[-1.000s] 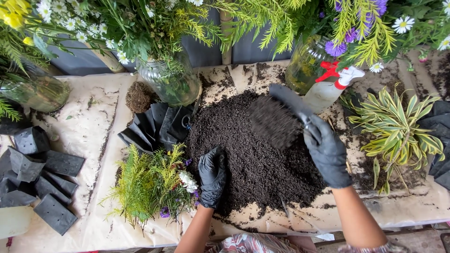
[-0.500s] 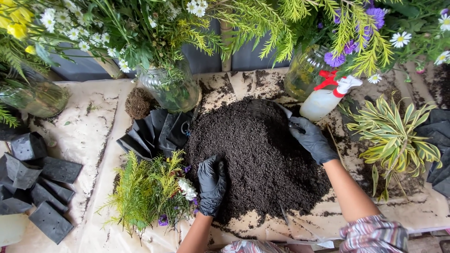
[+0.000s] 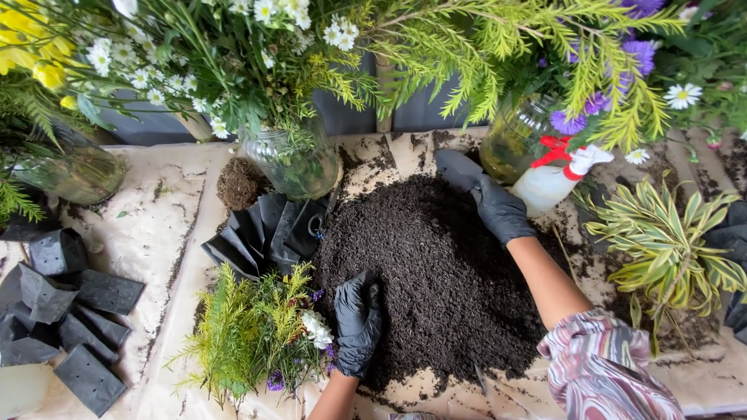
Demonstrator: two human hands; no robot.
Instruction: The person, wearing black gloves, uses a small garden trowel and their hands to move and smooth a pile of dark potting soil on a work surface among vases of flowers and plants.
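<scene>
A big heap of dark soil (image 3: 436,272) lies on the paper-covered table (image 3: 156,233). My right hand (image 3: 498,206), in a black glove, grips the handle of a dark trowel (image 3: 457,168) whose blade rests at the heap's far edge. My left hand (image 3: 358,320), also gloved in black, rests on the heap's near left side, fingers closed on a small leafy plant (image 3: 253,334) with white and purple flowers. Whether it grips the stems is hard to tell.
Folded black grow bags (image 3: 261,233) lie left of the soil, and more black bags (image 3: 58,311) at the far left. Glass jars (image 3: 296,167) of flowers line the back. A white spray bottle (image 3: 552,183) with a red trigger and a striped plant (image 3: 661,249) sit right.
My right hand has moved with the trowel from over the heap's right side to its far edge. My left hand stays by the small plant.
</scene>
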